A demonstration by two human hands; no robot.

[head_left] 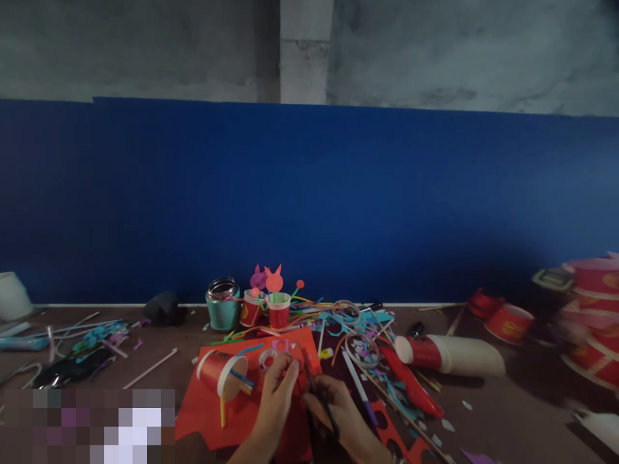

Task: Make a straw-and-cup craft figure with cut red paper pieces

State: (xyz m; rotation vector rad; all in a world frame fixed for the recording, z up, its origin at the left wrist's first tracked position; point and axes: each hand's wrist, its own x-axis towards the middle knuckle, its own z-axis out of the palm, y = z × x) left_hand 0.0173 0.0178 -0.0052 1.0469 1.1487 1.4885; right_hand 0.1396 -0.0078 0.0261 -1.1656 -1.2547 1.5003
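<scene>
My left hand point(275, 399) is closed on a small red paper piece point(298, 383) above a red paper sheet point(207, 406) on the brown table. My right hand point(333, 406) grips dark scissors point(322, 399), their blades at the red piece. A red paper cup point(221, 372) lies on its side just left of my left hand, a blue stick point(240, 377) across its mouth. A tape roll point(267, 359) lies beside my left fingertips.
Two upright red cups with paper animal heads point(273, 303) and a teal jar point(223, 304) stand behind. A stack of cups point(447, 354) lies on its side at right; more red cups point(592, 316) stand far right. Straws, a pen point(356, 385) and paper scraps litter the table.
</scene>
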